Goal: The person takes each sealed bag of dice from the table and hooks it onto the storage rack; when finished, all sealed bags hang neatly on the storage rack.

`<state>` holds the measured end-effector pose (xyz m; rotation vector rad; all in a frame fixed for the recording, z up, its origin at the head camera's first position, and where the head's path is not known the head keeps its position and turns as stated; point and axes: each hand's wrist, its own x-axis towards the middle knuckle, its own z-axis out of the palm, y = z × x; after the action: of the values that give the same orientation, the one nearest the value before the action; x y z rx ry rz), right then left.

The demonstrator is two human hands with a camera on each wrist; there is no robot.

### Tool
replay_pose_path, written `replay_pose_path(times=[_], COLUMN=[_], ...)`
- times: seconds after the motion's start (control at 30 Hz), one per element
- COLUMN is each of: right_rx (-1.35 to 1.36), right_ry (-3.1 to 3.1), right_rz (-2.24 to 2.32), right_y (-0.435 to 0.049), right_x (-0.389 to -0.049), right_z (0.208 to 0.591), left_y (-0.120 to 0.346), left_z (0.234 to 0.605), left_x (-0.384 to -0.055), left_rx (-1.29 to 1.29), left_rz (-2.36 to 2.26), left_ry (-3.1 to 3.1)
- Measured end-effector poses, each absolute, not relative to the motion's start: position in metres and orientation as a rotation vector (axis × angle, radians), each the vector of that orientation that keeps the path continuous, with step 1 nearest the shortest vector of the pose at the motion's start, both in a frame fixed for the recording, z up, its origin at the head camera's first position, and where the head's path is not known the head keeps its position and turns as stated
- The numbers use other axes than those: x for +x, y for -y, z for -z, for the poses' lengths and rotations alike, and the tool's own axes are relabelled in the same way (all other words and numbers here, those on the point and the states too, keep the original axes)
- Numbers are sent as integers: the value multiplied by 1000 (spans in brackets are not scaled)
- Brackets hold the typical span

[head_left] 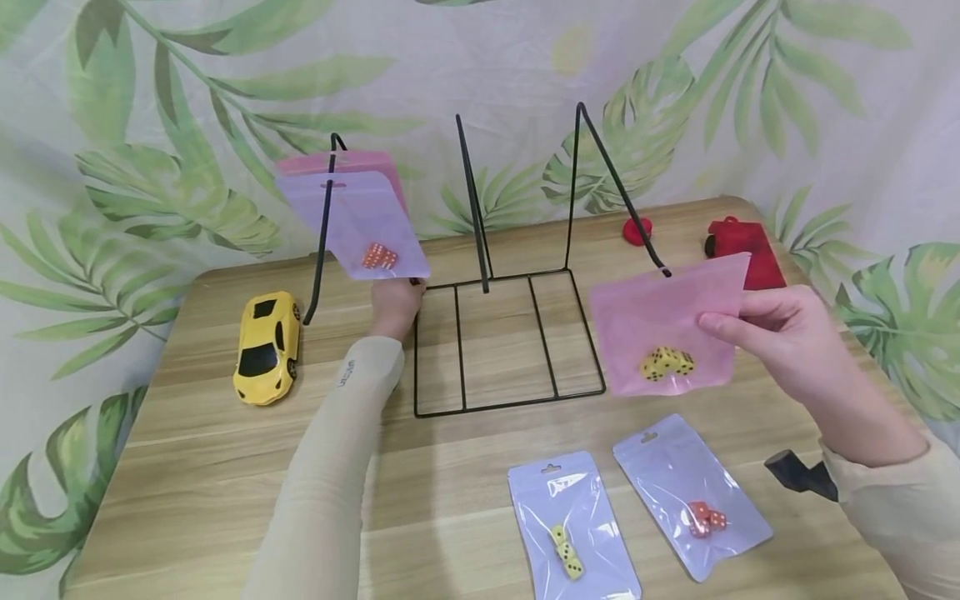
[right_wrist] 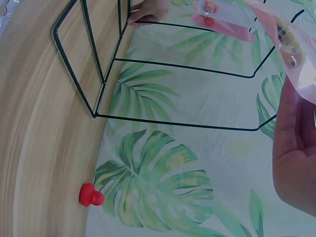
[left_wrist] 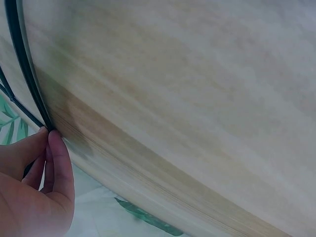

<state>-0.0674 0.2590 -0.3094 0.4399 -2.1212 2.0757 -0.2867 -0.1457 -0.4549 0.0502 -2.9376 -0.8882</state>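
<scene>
My left hand (head_left: 396, 307) pinches the wire of a black wire rack (head_left: 510, 404) near its back left corner; the left wrist view shows thumb and fingertips on that wire. My right hand (head_left: 787, 350) grips the right edge of a pink zip bag (head_left: 622, 333) holding yellow dice (head_left: 667, 363). The bag's top edge meets the tip of the rack's right prong (head_left: 622, 187); I cannot tell whether the prong passes through its hole. From the left prong (head_left: 326, 233) hang a lilac bag (head_left: 345, 217) with orange-red dice and a pink bag (head_left: 356, 160) behind it.
Two lilac bags lie in front, one with yellow dice (head_left: 566, 552), the other with orange-red dice (head_left: 703, 518). A yellow toy car (head_left: 266, 346) stands left of the rack. A small red figure (right_wrist: 90, 195) and a red toy (head_left: 746, 246) sit at the back right.
</scene>
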Motion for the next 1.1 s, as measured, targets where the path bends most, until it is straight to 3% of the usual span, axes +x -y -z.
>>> replay_pose_path(times=[0.4,0.7,1.1], right_rx=[248,299,89], right_ry=[2444,2271,2372], right_rz=[-1877,-2111,-2060], right_y=[-254,-244,-231], right_x=[-91,-130,-184], right_z=[306,305,292], left_y=[137,139,139], left_z=[435,433,438], left_x=[-268,-270,-273], left_rx=[102,88,61], left_rz=[1009,855,913], left_ry=[2925,2997,2959])
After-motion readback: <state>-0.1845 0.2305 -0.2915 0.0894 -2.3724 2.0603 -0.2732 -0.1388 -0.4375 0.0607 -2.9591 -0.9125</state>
